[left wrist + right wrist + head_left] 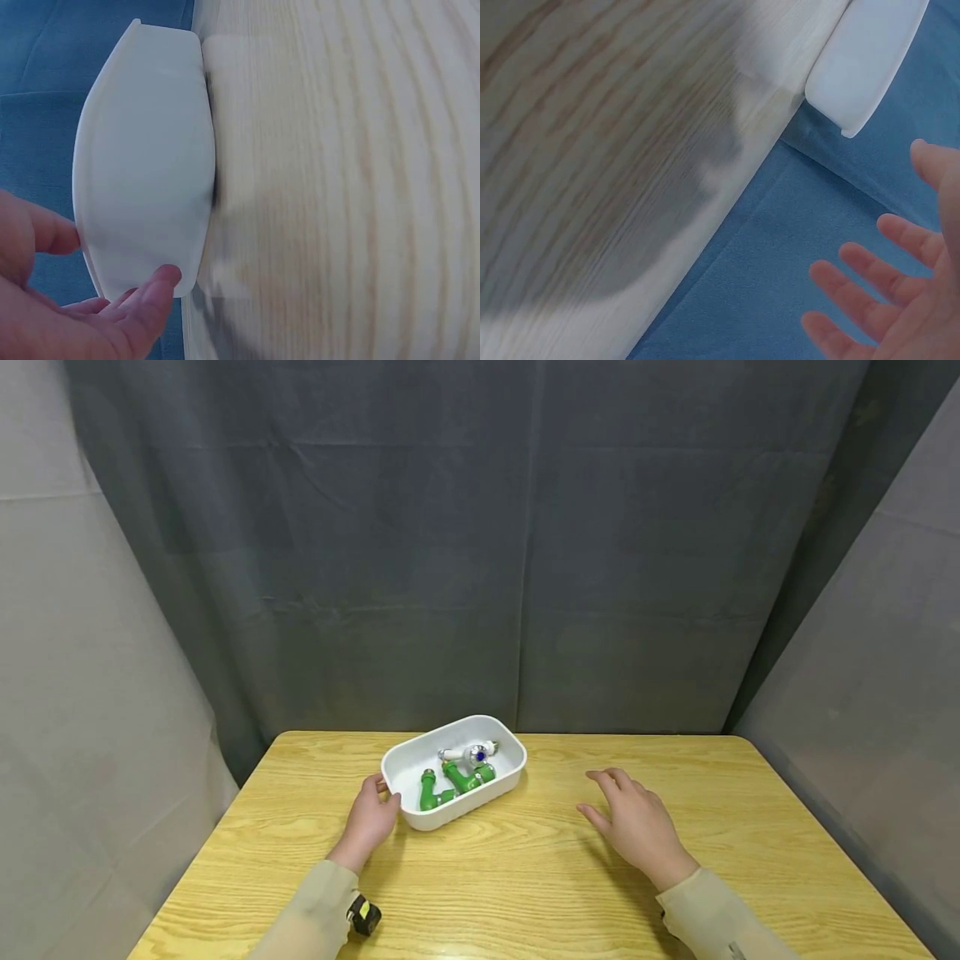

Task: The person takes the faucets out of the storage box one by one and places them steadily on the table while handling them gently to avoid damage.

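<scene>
A white plastic tray [452,817] sits slanted near the far edge of the table. My left hand [370,817] holds its left end, with the thumb at the rim; in the left wrist view, the fingers [166,274] touch the outer wall. Inside lie a green elbow-shaped pipe fitting [427,792], a green branched fitting [463,779] and a white-and-chrome valve-like piece [478,754] with a blue centre. My right hand [637,823] hovers over the table to the right, apart from the tray, its fingers spread and holding nothing.
The light wooden table [480,902] spans the lower view. Behind its far edge hangs a dark grey-blue curtain [390,543], with pale cloth walls [97,693] at both sides. A small black device [364,915] is on the left wrist.
</scene>
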`<state>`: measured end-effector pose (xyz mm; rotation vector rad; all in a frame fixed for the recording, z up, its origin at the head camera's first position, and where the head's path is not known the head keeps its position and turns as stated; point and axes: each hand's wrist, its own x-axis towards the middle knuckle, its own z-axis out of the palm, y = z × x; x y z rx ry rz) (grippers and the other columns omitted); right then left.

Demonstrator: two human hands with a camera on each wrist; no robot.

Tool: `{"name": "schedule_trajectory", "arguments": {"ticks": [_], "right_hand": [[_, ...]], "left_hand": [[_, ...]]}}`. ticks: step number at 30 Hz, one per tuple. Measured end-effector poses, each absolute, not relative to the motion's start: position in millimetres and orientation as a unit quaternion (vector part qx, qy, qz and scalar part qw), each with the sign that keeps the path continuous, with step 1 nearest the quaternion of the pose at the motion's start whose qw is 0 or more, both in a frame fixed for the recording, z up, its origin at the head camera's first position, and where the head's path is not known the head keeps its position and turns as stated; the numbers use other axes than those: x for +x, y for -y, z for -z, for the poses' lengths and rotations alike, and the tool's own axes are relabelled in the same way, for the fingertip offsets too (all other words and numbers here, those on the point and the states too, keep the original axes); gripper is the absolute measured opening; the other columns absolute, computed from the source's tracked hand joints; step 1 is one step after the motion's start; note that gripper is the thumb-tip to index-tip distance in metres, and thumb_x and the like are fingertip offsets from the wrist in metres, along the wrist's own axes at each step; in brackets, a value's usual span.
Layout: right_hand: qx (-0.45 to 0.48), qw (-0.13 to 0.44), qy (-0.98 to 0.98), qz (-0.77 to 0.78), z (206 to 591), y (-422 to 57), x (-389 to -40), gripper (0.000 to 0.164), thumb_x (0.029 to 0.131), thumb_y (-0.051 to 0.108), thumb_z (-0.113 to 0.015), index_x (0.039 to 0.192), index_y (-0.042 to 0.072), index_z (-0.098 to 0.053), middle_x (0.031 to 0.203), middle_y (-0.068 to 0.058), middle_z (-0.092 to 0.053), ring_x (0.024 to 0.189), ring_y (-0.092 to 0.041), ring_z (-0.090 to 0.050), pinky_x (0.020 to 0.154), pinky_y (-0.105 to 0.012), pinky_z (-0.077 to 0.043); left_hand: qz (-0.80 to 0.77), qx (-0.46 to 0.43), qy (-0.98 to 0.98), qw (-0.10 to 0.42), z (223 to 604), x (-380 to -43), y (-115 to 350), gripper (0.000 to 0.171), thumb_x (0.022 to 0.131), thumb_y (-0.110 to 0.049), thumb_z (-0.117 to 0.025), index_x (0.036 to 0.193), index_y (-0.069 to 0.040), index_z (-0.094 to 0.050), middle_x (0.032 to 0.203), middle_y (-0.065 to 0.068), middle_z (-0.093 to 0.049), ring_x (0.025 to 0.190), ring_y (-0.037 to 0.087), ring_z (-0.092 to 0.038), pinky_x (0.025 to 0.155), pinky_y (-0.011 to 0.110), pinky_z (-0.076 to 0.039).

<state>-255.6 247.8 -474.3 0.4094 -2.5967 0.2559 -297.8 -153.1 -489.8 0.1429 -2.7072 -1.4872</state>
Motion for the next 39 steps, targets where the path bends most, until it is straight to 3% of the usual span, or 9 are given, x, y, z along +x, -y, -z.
{"name": "schedule_trajectory", "arguments": {"ticks": [12,26,32,39], "right_hand": [[0.154,0.27,0.944,-0.113,478.4,-251.0,-259.8,0.044,0.093,0.031,-0.078,0.127,0.004,-0.067,0.117,-0.019,-0.069,0.091,-0.034,-0.073,0.072,-0.052,-0.061],[0.125,0.259,0.944,-0.161,477.0,-249.3,-260.8,0.034,0.096,0.026,-0.075,0.123,0.004,-0.07,0.118,-0.018,-0.073,0.098,-0.035,-0.074,0.081,-0.052,-0.061],[0.116,0.253,0.945,-0.172,477.3,-249.3,-260.6,0.034,0.098,0.026,-0.073,0.123,0.004,-0.07,0.119,-0.018,-0.072,0.1,-0.036,-0.073,0.084,-0.053,-0.061],[0.115,0.252,0.944,-0.177,476.8,-248.8,-259.7,0.034,0.098,0.026,-0.073,0.123,0.004,-0.069,0.12,-0.019,-0.072,0.103,-0.037,-0.073,0.086,-0.054,-0.06]], "left_hand": [[0.48,0.04,0.876,0.029,492.0,-300.7,152.8,0.057,0.103,-0.013,-0.052,0.151,0.011,-0.033,0.148,0.032,-0.049,0.129,0.045,-0.056,0.108,0.055,-0.049],[0.465,0.027,0.884,0.041,493.8,-305.2,150.7,0.055,0.101,-0.01,-0.053,0.15,0.01,-0.037,0.145,0.031,-0.053,0.112,0.036,-0.061,0.098,0.052,-0.053],[0.454,0.018,0.889,0.049,495.3,-306.4,148.9,0.055,0.1,-0.009,-0.053,0.149,0.011,-0.038,0.143,0.031,-0.054,0.126,0.042,-0.058,0.109,0.056,-0.048],[0.453,0.022,0.89,0.04,494.6,-307.8,147.6,0.055,0.101,-0.01,-0.053,0.15,0.01,-0.038,0.144,0.031,-0.053,0.127,0.043,-0.057,0.106,0.054,-0.05]]}}
